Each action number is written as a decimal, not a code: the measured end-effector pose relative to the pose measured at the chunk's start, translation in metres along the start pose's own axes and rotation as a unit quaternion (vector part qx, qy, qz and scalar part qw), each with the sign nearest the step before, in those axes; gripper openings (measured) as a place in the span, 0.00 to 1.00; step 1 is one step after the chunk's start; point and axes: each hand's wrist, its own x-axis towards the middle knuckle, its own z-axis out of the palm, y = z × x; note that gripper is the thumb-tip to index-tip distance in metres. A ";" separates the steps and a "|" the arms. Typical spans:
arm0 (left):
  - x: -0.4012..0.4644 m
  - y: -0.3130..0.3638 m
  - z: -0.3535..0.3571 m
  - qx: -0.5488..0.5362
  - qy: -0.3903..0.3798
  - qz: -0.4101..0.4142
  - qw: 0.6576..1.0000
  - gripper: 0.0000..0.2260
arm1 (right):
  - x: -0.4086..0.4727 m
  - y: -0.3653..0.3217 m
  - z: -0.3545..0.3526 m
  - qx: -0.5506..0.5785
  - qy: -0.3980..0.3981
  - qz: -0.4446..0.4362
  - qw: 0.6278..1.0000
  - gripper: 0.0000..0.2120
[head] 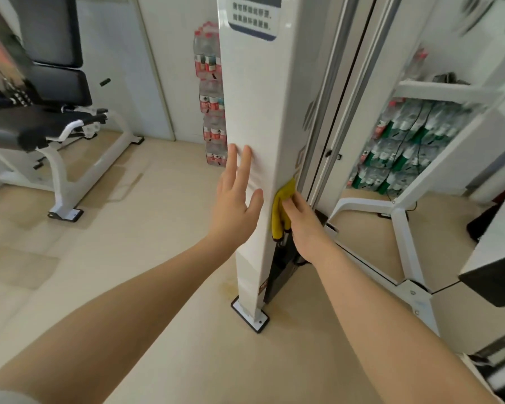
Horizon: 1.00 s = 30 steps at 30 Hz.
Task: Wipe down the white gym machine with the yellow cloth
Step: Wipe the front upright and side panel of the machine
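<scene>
Left hand [233,199]: I laid straight fingers flat on the white column [254,112] | right hand [303,225]: I pressed the yellow cloth [282,208] under my fingertips against its right edge | progress: seemingly mid-wipe, column above my fingers probably remained.

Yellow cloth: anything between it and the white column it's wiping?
Nothing visible. The right hand presses the yellow cloth straight against the white column's right edge. The left hand lies flat on the front face, apart from the cloth.

White column [257,118] blocks 12 o'clock. Open floor [146,228] from 7 to 10 o'clock; bench [56,118] beyond. Frame legs [403,228] obstruct 3 o'clock.
</scene>
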 end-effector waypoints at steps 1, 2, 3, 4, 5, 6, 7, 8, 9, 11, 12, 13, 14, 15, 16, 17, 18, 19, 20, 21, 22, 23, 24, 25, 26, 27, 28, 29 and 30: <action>-0.001 0.002 0.000 0.001 0.000 -0.004 1.000 0.30 | -0.001 0.003 0.001 0.009 -0.004 0.012 1.000 0.20; -0.002 0.004 0.000 -0.005 0.000 -0.012 1.000 0.30 | -0.002 0.001 0.001 0.007 -0.005 0.011 1.000 0.21; -0.003 0.007 -0.001 -0.017 -0.001 -0.023 1.000 0.29 | -0.002 -0.006 0.002 0.001 -0.002 0.001 1.000 0.22; -0.004 0.010 -0.002 -0.030 -0.004 -0.034 0.999 0.29 | -0.002 -0.016 0.003 0.000 0.002 -0.019 1.000 0.25; -0.005 0.013 -0.003 -0.036 -0.007 -0.044 0.998 0.29 | -0.002 -0.031 0.003 0.006 0.006 -0.045 0.999 0.27; -0.005 0.015 -0.005 -0.033 -0.010 -0.053 0.998 0.29 | -0.002 -0.050 0.004 0.010 0.005 -0.076 0.997 0.28; -0.006 0.018 -0.008 -0.027 -0.014 -0.063 0.998 0.29 | -0.001 -0.070 0.005 0.006 0.003 -0.108 0.994 0.26; -0.006 0.020 -0.010 -0.021 -0.014 -0.069 0.997 0.29 | -0.001 -0.091 0.004 -0.003 0.001 -0.139 0.990 0.24; -0.006 0.023 -0.012 -0.019 -0.013 -0.075 0.997 0.28 | -0.002 -0.110 0.003 -0.011 -0.002 -0.170 0.985 0.22; -0.006 0.027 -0.017 -0.018 -0.011 -0.085 0.996 0.27 | -0.005 -0.135 0.002 -0.033 -0.004 -0.207 0.978 0.25; -0.006 0.028 -0.019 -0.019 -0.013 -0.089 0.996 0.26 | -0.008 -0.139 0.002 -0.055 -0.003 -0.206 0.977 0.25; -0.006 0.030 -0.021 -0.020 -0.016 -0.094 0.995 0.26 | -0.012 -0.136 0.003 -0.079 -0.001 -0.198 0.977 0.26; -0.006 0.031 -0.022 -0.015 -0.018 -0.099 0.995 0.25 | -0.015 -0.128 0.003 -0.100 0.004 -0.183 0.978 0.26; -0.005 0.034 -0.023 -0.003 -0.020 -0.102 0.995 0.25 | -0.016 -0.117 0.003 -0.111 0.010 -0.162 0.980 0.27; -0.005 0.036 -0.024 0.009 -0.018 -0.103 0.994 0.24 | -0.018 -0.107 0.004 -0.112 0.016 -0.139 0.984 0.28; -0.005 0.040 -0.025 0.016 -0.009 -0.102 0.995 0.24 | -0.019 -0.099 0.005 -0.107 0.027 -0.121 0.987 0.30; -0.003 0.044 -0.025 0.015 0.006 -0.098 0.995 0.24 | -0.020 -0.095 0.006 -0.107 0.040 -0.111 0.987 0.31; -0.002 0.049 -0.026 0.009 0.024 -0.090 0.996 0.25 | -0.022 -0.096 0.008 -0.114 0.055 -0.109 0.986 0.31; 0.000 0.055 -0.027 0.001 0.044 -0.079 0.996 0.26 | -0.022 -0.101 0.010 -0.124 0.066 -0.113 0.984 0.32; 0.003 0.061 -0.029 -0.005 0.060 -0.069 0.996 0.27 | -0.022 -0.109 0.012 -0.131 0.074 -0.121 0.981 0.32; 0.007 0.067 -0.031 -0.009 0.070 -0.058 0.996 0.28 | -0.023 -0.118 0.013 -0.135 0.079 -0.133 0.979 0.32; 0.011 0.073 -0.033 -0.012 0.074 -0.045 0.996 0.29 | -0.023 -0.128 0.014 -0.134 0.080 -0.149 0.976 0.32; 0.015 0.078 -0.035 -0.016 0.073 -0.032 0.997 0.30 | -0.023 -0.139 0.014 -0.131 0.079 -0.167 0.974 0.32; 0.020 0.082 -0.037 -0.019 0.069 -0.018 0.997 0.31 | -0.023 -0.149 0.015 -0.126 0.079 -0.181 0.972 0.31; 0.025 0.086 -0.039 -0.019 0.067 -0.003 0.998 0.32 | -0.023 -0.160 0.015 -0.120 0.079 -0.196 0.970 0.30; 0.029 0.088 -0.039 -0.017 0.069 0.009 0.997 0.33 | -0.023 -0.168 0.015 -0.115 0.078 -0.210 0.968 0.29; 0.031 0.089 -0.040 -0.016 0.071 0.016 0.997 0.33 | -0.023 -0.174 0.015 -0.110 0.075 -0.221 0.966 0.28; 0.033 0.089 -0.040 -0.016 0.072 0.019 0.997 0.33 | -0.023 -0.177 0.014 -0.108 0.069 -0.230 0.965 0.28; 0.033 0.089 -0.041 -0.019 0.072 0.019 0.997 0.33 | -0.022 -0.175 0.014 -0.109 0.061 -0.231 0.965 0.29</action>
